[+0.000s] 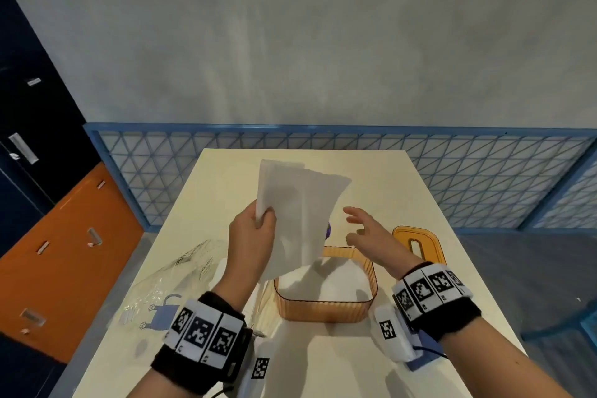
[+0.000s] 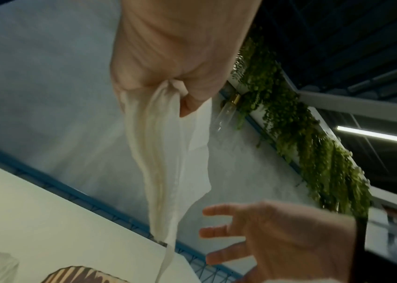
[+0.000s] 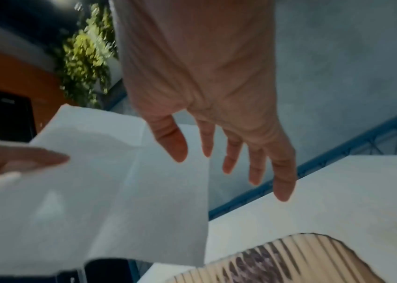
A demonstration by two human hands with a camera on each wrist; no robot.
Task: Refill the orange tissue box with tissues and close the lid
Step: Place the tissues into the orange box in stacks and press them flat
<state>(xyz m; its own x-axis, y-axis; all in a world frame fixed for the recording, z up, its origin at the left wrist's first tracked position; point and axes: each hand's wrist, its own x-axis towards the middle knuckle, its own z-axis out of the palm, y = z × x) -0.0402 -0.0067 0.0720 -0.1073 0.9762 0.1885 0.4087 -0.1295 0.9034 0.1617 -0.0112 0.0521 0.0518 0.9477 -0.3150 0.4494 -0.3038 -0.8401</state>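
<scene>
A pale tabletop [image 1: 403, 191] runs away from the camera toward a blue lattice fence [image 1: 484, 171] and a grey wall, with orange and dark cabinets at the left of the frame. Nearest, low and centre in the head view, stands the orange tissue box [image 1: 324, 312], open on top, with a white stack of tissues [image 1: 326, 281] already lying inside. To its left lies a crumpled clear plastic wrapper [image 1: 168, 281]. Just beyond the box on the right, the orange lid [image 1: 433, 244] rests flat on the tabletop, apart from the box. So the filling looks largely done; the raised sheet probably has to be threaded through the lid's slot, and the lid is not yet fitted. Above the box, the left hand [image 1: 253, 236] has its grip clenched on the edge of one tissue [image 1: 300, 213], pinching it so the sheet rises upward while its lower end trails down into the box. The right hand [image 1: 368, 229] hovers beside that sheet, fingers spread and relaxed, holding nothing and not touching it.
</scene>
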